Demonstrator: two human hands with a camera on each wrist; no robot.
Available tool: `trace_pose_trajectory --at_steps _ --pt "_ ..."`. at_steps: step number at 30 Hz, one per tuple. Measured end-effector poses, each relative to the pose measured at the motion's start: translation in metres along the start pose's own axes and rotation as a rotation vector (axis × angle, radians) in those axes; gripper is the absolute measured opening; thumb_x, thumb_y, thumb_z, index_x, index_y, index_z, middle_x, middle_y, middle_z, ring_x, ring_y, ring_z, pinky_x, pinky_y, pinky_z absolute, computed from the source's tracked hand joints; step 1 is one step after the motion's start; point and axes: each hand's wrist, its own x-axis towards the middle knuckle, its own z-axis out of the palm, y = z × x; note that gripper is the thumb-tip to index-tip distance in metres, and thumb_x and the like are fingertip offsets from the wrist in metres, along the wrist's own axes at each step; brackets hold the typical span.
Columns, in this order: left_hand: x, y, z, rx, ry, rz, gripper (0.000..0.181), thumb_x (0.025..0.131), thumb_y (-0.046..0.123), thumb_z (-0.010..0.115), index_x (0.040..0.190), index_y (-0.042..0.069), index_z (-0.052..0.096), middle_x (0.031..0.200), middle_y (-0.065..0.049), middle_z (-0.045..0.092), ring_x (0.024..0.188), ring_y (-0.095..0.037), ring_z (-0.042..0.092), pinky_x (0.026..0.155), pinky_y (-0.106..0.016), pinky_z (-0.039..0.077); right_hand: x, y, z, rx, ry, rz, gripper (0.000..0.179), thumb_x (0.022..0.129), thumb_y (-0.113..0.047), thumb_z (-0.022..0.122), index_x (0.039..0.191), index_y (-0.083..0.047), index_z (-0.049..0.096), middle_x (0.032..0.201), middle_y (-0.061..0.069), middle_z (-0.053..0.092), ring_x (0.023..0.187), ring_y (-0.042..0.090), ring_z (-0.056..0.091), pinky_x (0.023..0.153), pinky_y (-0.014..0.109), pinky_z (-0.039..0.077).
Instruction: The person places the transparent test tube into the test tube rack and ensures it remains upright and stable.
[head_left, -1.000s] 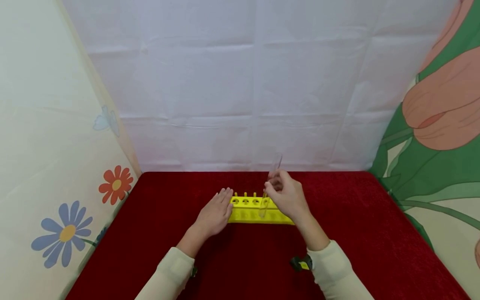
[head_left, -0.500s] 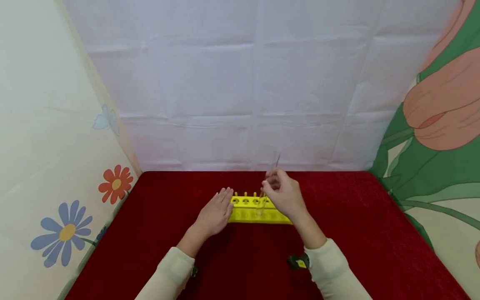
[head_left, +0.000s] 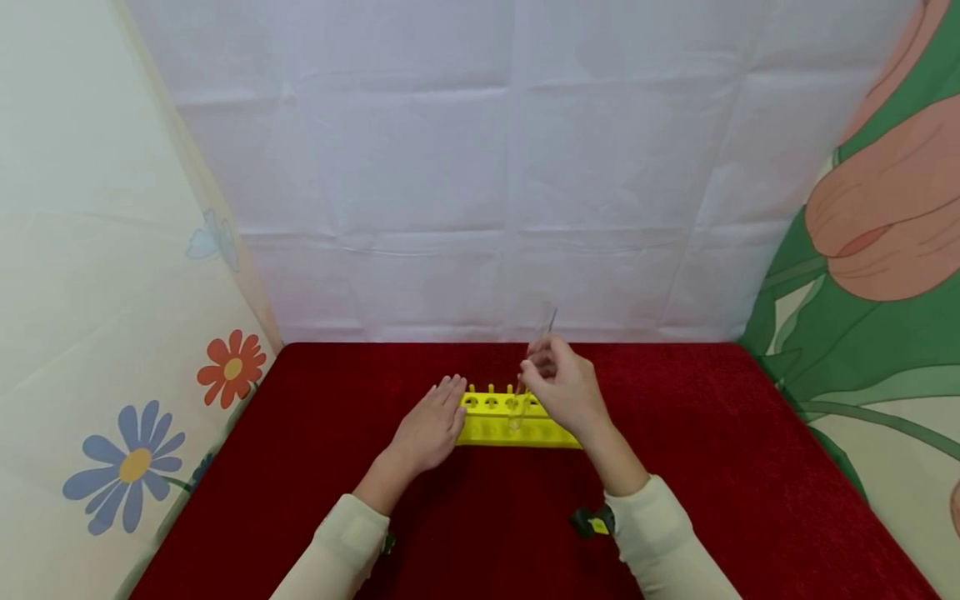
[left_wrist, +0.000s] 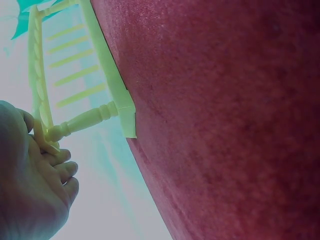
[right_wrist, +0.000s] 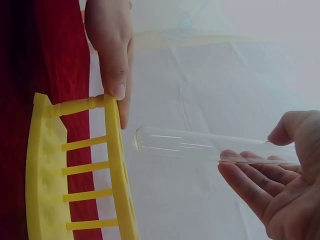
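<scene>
My right hand (head_left: 566, 387) pinches a clear glass test tube (right_wrist: 175, 142) between thumb and fingers. Tilted, the tube has its rounded lower end just above the top plate of a yellow test tube rack (head_left: 517, 433), a small gap apart in the right wrist view. Part of the tube is hidden behind my fingers. My left hand (head_left: 431, 425) rests against the rack's left end, fingers straight and close together in the head view. In the right wrist view its thumb (right_wrist: 118, 91) touches the plate's edge. Round holes and upright pegs line the rack.
A red cloth (head_left: 480, 517) covers the table under the rack. White sheeting (head_left: 480, 208) hangs behind it, with flower-printed panels on both sides. A black and yellow-green device (head_left: 592, 523) sits at my right wrist.
My right hand has shifted slightly left with the test tube, whose lower end has moved left along the rack's holes. My left hand and the rack have stayed put.
</scene>
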Motion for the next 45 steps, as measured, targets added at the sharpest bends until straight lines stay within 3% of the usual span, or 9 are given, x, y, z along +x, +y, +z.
trace_pose_trajectory --at_steps 32,45 --pt "0.0 -0.001 -0.001 0.015 -0.011 0.015 0.055 0.113 0.03 0.028 0.159 0.0 0.027 0.165 -0.013 0.027 0.154 -0.026 0.023 0.126 -0.041 0.021 0.007 -0.004 0.009 0.019 0.013 -0.027 0.012 0.097 -0.011 0.066 0.106 -0.006 0.059 0.09 0.007 0.073 0.075 0.02 0.071 0.053 0.029 0.056" --pt "0.0 -0.001 -0.001 0.017 -0.02 0.01 0.055 0.113 0.031 0.028 0.159 0.001 0.026 0.165 -0.015 0.027 0.154 -0.026 0.022 0.126 -0.042 0.021 0.011 -0.002 0.015 -0.007 0.028 -0.051 0.012 0.096 -0.012 0.067 0.104 -0.007 0.06 0.088 0.006 0.074 0.075 0.019 0.071 0.06 0.027 0.055"
